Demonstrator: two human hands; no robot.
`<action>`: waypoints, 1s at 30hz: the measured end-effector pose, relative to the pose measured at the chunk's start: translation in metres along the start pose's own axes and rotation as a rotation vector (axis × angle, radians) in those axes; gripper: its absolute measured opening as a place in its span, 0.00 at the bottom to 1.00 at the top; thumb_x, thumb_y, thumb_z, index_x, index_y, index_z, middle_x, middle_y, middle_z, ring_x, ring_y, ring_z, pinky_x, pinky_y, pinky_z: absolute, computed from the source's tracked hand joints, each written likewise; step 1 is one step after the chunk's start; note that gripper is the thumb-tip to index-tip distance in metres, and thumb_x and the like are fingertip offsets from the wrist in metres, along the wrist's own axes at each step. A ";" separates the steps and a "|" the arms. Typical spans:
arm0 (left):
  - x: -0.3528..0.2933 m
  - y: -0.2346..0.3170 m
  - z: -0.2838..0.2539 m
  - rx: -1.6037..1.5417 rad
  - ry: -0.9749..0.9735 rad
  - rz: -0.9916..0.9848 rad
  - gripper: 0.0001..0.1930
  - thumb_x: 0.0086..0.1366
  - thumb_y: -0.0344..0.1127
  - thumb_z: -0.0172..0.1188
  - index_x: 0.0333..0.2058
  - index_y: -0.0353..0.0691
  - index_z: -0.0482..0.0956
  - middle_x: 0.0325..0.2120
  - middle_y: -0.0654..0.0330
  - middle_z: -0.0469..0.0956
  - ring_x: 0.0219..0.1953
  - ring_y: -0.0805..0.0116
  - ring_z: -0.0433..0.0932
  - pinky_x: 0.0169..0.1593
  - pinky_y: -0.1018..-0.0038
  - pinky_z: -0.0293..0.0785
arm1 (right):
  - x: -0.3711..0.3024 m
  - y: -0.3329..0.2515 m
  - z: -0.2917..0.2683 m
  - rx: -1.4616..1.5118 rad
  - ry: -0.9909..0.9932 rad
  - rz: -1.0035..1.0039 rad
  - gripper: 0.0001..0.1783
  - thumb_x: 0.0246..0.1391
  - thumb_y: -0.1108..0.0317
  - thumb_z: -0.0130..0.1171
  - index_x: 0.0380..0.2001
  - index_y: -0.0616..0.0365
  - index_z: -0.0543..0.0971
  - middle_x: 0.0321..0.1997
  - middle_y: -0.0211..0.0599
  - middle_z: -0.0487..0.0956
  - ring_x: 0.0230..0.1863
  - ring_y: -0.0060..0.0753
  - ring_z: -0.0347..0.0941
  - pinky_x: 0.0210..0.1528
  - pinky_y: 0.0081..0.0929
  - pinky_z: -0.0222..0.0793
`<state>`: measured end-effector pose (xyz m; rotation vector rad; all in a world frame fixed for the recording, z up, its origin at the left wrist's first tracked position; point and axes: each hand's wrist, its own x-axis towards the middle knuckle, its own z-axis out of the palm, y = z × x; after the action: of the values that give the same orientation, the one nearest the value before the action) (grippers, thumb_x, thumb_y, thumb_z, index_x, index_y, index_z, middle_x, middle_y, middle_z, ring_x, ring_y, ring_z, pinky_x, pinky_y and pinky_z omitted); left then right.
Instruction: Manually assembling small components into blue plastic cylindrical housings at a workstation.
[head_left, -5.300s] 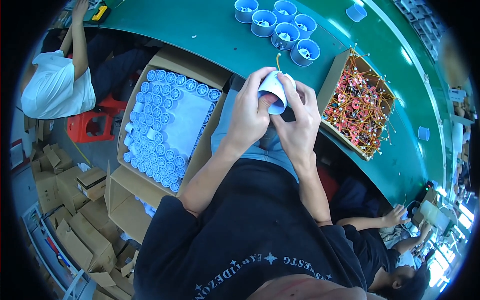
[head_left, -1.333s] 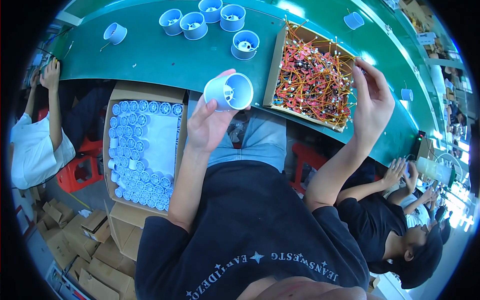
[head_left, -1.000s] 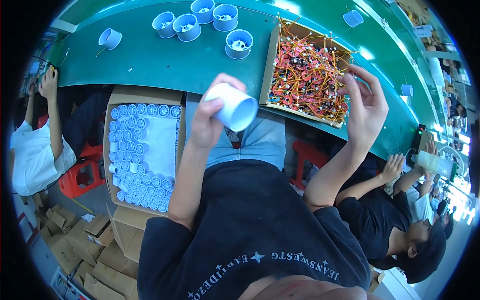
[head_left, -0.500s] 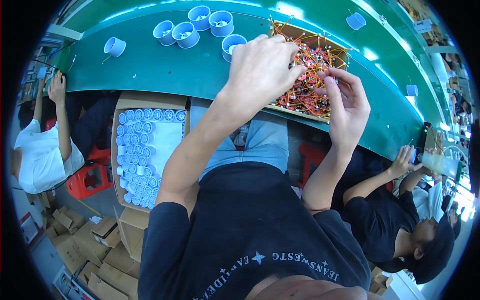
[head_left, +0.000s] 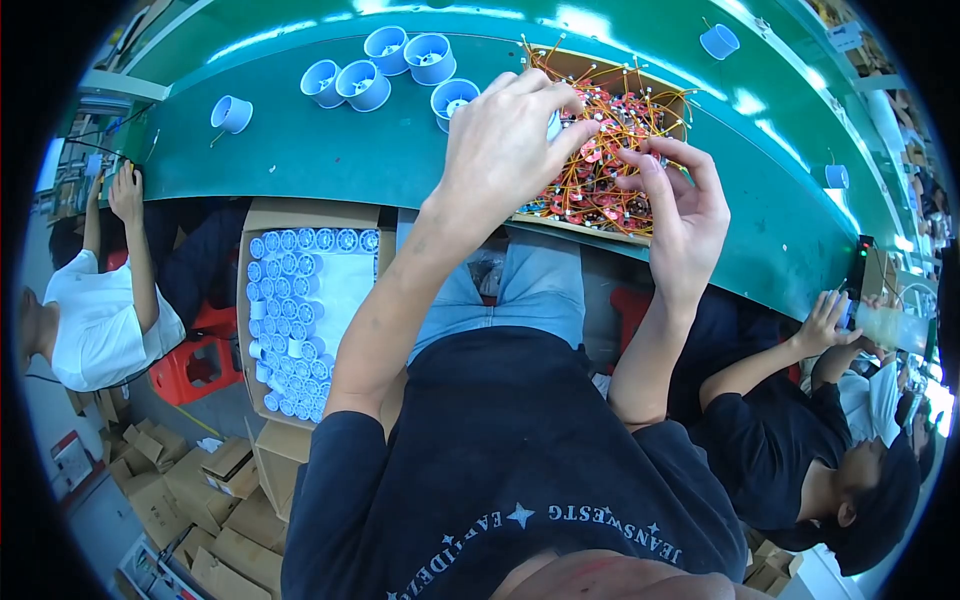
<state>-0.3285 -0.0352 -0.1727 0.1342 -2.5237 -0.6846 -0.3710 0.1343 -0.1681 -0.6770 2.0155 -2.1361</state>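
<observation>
My left hand (head_left: 505, 140) reaches over the near left edge of a cardboard box (head_left: 527, 222) filled with small red circuit boards on orange wires (head_left: 605, 190). Its fingers and thumb curl around a light blue plastic cup (head_left: 554, 125), mostly hidden by the hand. My right hand (head_left: 690, 215) is over the box's right side, thumb and fingers bent close together; what they pinch, if anything, is lost among the wires. Another blue cup (head_left: 455, 100) stands just left of my left hand, partly covered by it.
Several blue cups (head_left: 362, 85) stand on the green bench (head_left: 300, 155); one (head_left: 232, 114) lies at left with a wire. Below the bench, an open carton (head_left: 250, 330) holds rows of blue cups. Co-workers sit left (head_left: 100, 320) and right (head_left: 780, 430). A red stool (head_left: 197, 365) is at left.
My left hand has drawn slightly left, and blue now shows between its finger and thumb. My right hand stays over the box, fingers still bent. The whole view has shifted a little.
</observation>
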 end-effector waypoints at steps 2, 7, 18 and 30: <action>0.000 0.003 0.001 0.041 0.029 -0.049 0.12 0.56 0.45 0.64 0.31 0.44 0.84 0.30 0.60 0.79 0.37 0.63 0.78 0.35 0.69 0.75 | -0.001 0.000 -0.001 0.011 -0.004 0.000 0.10 0.58 0.78 0.55 0.43 0.70 0.72 0.37 0.46 0.80 0.34 0.26 0.79 0.36 0.19 0.75; -0.001 -0.003 0.002 0.080 0.065 -0.001 0.11 0.56 0.44 0.64 0.31 0.45 0.84 0.30 0.60 0.79 0.36 0.63 0.78 0.35 0.70 0.75 | -0.009 -0.004 0.004 0.046 0.001 0.027 0.10 0.57 0.79 0.56 0.42 0.70 0.73 0.37 0.44 0.80 0.34 0.26 0.79 0.35 0.18 0.75; -0.003 -0.023 0.000 -0.224 -0.065 -0.062 0.11 0.59 0.38 0.62 0.38 0.41 0.81 0.32 0.59 0.78 0.35 0.64 0.77 0.40 0.70 0.73 | -0.026 -0.012 -0.001 0.054 0.013 0.062 0.11 0.56 0.82 0.54 0.43 0.70 0.71 0.42 0.46 0.76 0.36 0.30 0.77 0.37 0.22 0.74; -0.078 -0.064 -0.039 -2.227 0.181 -0.547 0.19 0.65 0.45 0.46 0.43 0.33 0.68 0.41 0.52 0.68 0.46 0.59 0.68 0.45 0.65 0.70 | -0.056 -0.035 0.060 -0.038 -0.268 -0.353 0.18 0.34 0.82 0.72 0.34 0.64 0.79 0.37 0.44 0.80 0.36 0.37 0.79 0.38 0.28 0.75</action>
<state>-0.2442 -0.0902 -0.2114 0.0339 -0.3640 -2.7935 -0.2898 0.1048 -0.1463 -1.3341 1.9095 -2.0391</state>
